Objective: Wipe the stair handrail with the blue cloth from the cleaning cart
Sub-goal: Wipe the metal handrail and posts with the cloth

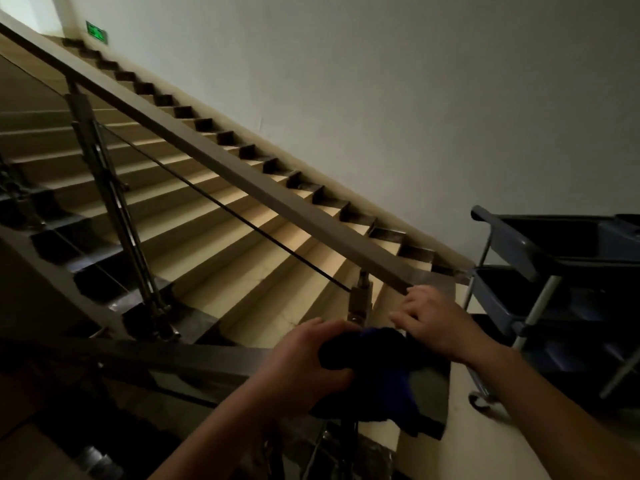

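Note:
The brown stair handrail (221,162) runs from the upper left down to the lower middle, where it bends into a flat section (173,358). At that bend my left hand (308,362) grips the dark blue cloth (388,372), bunched on the rail with a loose end hanging down. My right hand (433,323) lies with spread fingers on the rail's lower end, touching the cloth's far edge. The grey cleaning cart (540,271) stands at the right.
Tan steps (214,216) climb to the upper left beside a white wall (381,81). Metal posts (114,202) and a thin rod (221,206) support the rail. A green exit sign (97,32) hangs at the top of the stairs.

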